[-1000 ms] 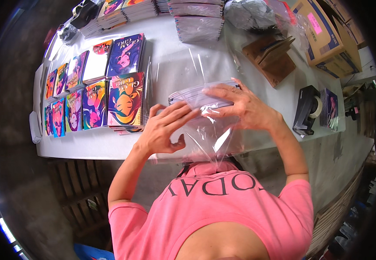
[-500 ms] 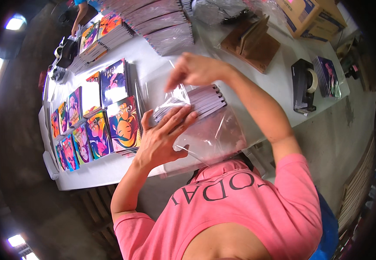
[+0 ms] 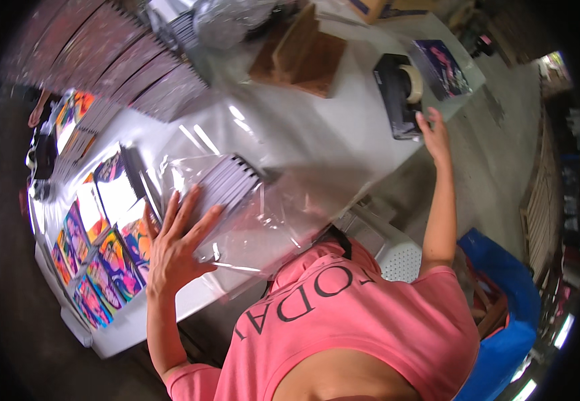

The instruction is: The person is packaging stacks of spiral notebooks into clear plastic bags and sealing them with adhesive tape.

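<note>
Left hand (image 3: 176, 247), yours: fingers spread and unclenched, palm down, fingertips resting on clear plastic film (image 3: 256, 224) at the near left side of a notebook stack (image 3: 226, 182). Notebook stack: on the white table (image 3: 333, 157) in front of you, pale page edges uppermost, black spiral bindings at its far right corner, the film around it and spreading toward your pink shirt (image 3: 343, 314).

Right hand (image 3: 435, 134), yours: arm extended, thumb and fingers slightly apart at the near end of a black tape dispenser (image 3: 390, 90); whether they grip the tape you cannot tell from this view.

Dispenser: near the table's right edge, fitted with a cream tape roll (image 3: 411, 84). Just beside it, on the right: a purple-covered notebook pile (image 3: 442, 69).

Beyond your notebook stack: a brown wooden stand (image 3: 326, 53). Far left: tall plastic-wrapped stacks (image 3: 119, 63). Left of your left hand: rows of colourful notebooks (image 3: 112, 257), covers up.
</note>
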Motion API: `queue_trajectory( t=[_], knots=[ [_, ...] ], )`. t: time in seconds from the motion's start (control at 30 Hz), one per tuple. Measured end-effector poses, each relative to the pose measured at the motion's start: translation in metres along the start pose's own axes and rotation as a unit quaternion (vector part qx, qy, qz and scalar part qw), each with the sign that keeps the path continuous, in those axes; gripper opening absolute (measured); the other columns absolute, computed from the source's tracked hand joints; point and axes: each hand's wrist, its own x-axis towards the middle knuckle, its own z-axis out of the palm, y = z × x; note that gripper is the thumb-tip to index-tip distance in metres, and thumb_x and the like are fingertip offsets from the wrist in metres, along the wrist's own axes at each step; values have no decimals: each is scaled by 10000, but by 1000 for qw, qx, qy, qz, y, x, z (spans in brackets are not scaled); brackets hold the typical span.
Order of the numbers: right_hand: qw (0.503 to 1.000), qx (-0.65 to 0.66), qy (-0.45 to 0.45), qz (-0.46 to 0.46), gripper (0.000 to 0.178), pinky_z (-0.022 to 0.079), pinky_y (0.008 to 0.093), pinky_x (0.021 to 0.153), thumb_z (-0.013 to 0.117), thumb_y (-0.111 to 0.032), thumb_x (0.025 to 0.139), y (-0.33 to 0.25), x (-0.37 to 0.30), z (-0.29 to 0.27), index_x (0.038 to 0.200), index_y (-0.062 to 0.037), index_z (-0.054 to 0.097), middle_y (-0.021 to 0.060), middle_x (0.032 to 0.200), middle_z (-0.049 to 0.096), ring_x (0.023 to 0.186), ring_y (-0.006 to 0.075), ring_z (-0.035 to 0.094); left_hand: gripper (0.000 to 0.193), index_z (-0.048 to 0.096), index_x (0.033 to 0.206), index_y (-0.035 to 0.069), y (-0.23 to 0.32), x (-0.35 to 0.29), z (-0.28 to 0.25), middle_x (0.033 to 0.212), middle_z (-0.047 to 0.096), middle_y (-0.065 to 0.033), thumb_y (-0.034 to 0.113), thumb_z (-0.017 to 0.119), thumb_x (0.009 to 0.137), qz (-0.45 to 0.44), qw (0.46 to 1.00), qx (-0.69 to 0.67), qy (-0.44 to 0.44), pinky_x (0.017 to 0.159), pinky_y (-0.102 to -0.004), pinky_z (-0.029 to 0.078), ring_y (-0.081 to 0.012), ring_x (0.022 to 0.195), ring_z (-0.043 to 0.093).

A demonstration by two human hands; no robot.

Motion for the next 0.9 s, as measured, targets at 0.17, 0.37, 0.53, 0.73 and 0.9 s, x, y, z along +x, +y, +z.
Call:
queue_trajectory(
  t=[0.17,0.37,0.53,0.73,0.9],
  knots=[
    [902,244,-175,311,449,393,250,565,661,-547,781,-46,1,-22,1003,-160,603,-41,910,521,714,82,393,1096,482,1325,333,-4,-1,10,1478,329,-59,186,890,319,6,1000,-4,23,1110,-566,63,-313,1362,295],
    [836,412,-237,275,257,496,340,682,662,-380,838,-43,-5,-28,980,-166,646,-88,899,528,732,78,344,1154,468,1346,263,-6,-2,13,1488,312,-77,187,876,269,16,999,9,27,1128,-524,64,-320,1385,247],
    [681,676,-132,251,220,504,529,832,676,-230,843,-22,-35,-32,995,-72,667,6,1169,545,904,166,453,1111,493,1319,310,-4,-1,14,1483,324,-46,166,897,294,2,1000,2,28,1119,-554,71,-299,1371,284],
    [942,306,19,135,186,490,339,714,627,-154,876,-22,-54,-25,990,-19,686,71,1136,593,941,143,547,1102,497,1312,322,-5,-4,16,1482,325,-44,167,891,295,1,999,1,35,1092,-601,110,-314,1374,273],
    [922,352,-148,-68,159,370,165,447,614,-73,869,-175,-52,-42,996,-36,702,43,773,684,531,33,494,1075,433,1351,375,-4,-4,9,1495,297,-12,204,883,390,14,999,-22,30,1063,-646,126,-308,1374,269]
  ],
)
